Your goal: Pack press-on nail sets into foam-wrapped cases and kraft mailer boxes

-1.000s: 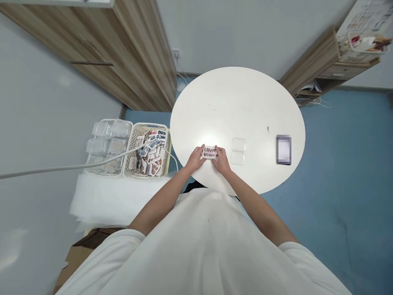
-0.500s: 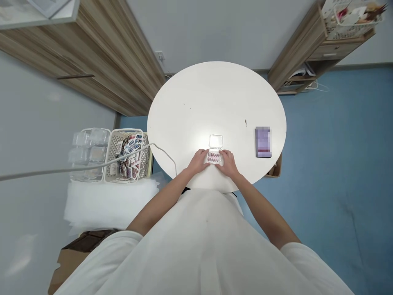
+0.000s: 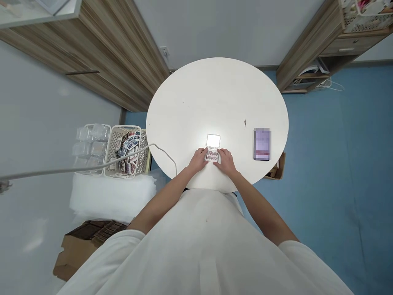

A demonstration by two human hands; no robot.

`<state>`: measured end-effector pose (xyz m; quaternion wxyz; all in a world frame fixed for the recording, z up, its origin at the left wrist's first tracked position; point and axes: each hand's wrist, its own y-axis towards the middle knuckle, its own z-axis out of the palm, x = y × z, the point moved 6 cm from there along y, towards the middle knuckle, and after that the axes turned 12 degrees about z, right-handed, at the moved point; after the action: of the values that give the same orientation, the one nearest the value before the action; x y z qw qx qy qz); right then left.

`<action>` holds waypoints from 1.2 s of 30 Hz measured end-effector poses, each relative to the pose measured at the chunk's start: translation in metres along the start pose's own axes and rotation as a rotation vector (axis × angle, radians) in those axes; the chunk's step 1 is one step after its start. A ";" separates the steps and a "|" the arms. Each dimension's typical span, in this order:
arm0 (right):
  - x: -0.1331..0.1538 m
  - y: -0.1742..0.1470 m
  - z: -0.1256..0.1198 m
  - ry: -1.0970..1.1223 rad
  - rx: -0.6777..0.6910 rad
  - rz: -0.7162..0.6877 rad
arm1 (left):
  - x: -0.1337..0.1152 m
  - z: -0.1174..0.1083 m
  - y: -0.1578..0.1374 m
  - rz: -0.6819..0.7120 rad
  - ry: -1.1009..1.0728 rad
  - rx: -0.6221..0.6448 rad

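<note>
A small clear hinged case [image 3: 212,155] lies near the table's front edge with its lid [image 3: 213,141] tipped back, bright with glare. Two rows of pinkish, shiny oval pieces that look like press-on nails [image 3: 211,153] fill its base. My left hand [image 3: 197,160] grips the left side of the case, fingers curled at its upper corner and thumb low. On the opposite side, my right hand [image 3: 226,162] holds the right edge in the same way, thumb near the lower corner.
On the white oval table [image 3: 215,94], a dark-edged tablet or phone with a blurred purple screen [image 3: 262,144] lies right. A cable [image 3: 132,155] crosses the left side. Baskets of clear boxes [image 3: 100,132] and printed packets [image 3: 130,142] stand left, above an open carton [image 3: 75,250].
The view has shifted a little. The case sits slightly turned between my hands, its lid now catching more glare. My right hand's fingers have shifted slightly at the case edge.
</note>
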<state>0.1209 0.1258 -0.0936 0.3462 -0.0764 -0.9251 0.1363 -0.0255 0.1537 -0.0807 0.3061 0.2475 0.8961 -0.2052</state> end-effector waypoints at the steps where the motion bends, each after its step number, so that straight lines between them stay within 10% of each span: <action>1: -0.001 0.000 0.000 0.000 0.003 -0.001 | 0.000 0.001 0.000 -0.001 0.002 -0.002; 22: 0.005 -0.013 0.005 0.463 0.140 0.256 | 0.015 0.013 -0.031 -0.488 -0.626 -0.472; 36: 0.020 -0.034 -0.012 0.659 0.091 0.122 | -0.004 -0.008 -0.045 -0.390 -0.836 -0.556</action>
<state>0.1118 0.1002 -0.0623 0.6209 -0.1561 -0.7501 0.1657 -0.0525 0.1208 -0.0626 0.6468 -0.1167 0.7478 -0.0940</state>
